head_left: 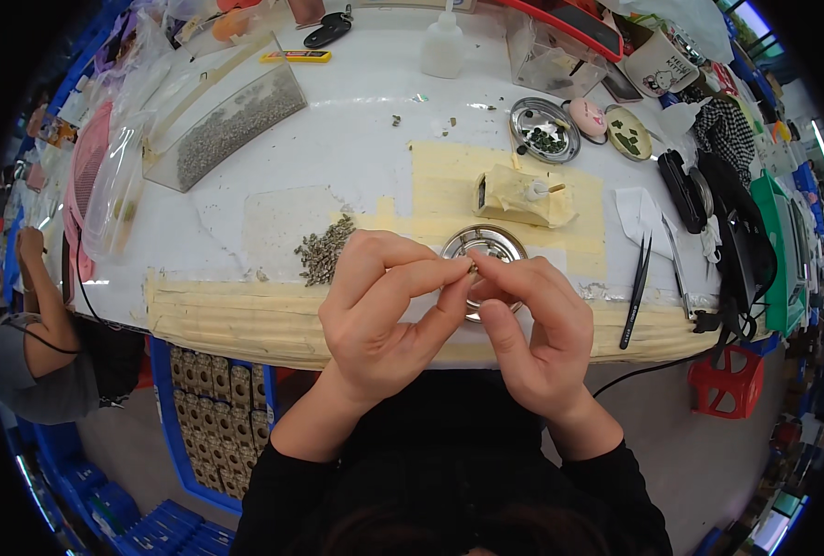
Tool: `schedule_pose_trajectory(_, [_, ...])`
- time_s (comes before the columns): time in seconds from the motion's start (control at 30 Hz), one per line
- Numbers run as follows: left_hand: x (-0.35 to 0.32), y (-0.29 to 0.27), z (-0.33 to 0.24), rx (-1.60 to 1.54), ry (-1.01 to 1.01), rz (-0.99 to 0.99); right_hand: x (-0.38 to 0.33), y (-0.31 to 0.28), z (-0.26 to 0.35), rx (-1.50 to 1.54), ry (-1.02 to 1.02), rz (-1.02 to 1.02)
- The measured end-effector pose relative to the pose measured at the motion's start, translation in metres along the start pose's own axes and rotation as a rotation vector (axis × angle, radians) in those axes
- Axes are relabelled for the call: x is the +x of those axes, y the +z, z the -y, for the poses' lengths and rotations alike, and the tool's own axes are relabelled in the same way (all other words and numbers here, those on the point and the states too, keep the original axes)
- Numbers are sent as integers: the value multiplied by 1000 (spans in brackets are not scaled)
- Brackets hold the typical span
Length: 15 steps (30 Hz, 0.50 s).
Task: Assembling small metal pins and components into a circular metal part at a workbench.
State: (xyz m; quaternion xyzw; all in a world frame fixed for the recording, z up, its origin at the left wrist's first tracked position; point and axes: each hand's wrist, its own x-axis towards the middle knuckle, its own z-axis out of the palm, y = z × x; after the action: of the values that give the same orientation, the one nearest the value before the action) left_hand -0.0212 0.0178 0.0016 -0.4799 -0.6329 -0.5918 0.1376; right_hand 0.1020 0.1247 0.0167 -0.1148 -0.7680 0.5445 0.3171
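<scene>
Above the near table edge, my left hand (384, 301) is closed in a pinch on a small metal part (473, 267), too tiny to name more exactly. My right hand (543, 329) meets it from the other side with curled fingers, its index fingertip at the part and its thumb lower down. Behind the fingertips stands a round shiny metal dish (486, 232), partly hidden by my hands. A pile of small metal pieces (324, 252) lies just left of my left hand.
Beyond the dish is a tape-wrapped block (523, 196). Black tweezers (636, 295) lie to the right. A clear bin of grey pieces (236, 125) stands far left, near a white squeeze bottle (443, 46). Below the table is a blue crate (176, 422); another person (46, 352) sits left.
</scene>
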Motion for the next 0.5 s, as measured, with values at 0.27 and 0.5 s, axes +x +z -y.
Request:
schedule_pose_trajectory(0.27, [-19, -9, -20, 58, 213, 164, -17, -23, 12, 216, 208, 161])
schedule_pose_trajectory(0.5, [-30, -6, -28, 164, 161, 216, -30, -18, 3, -338, -285, -42])
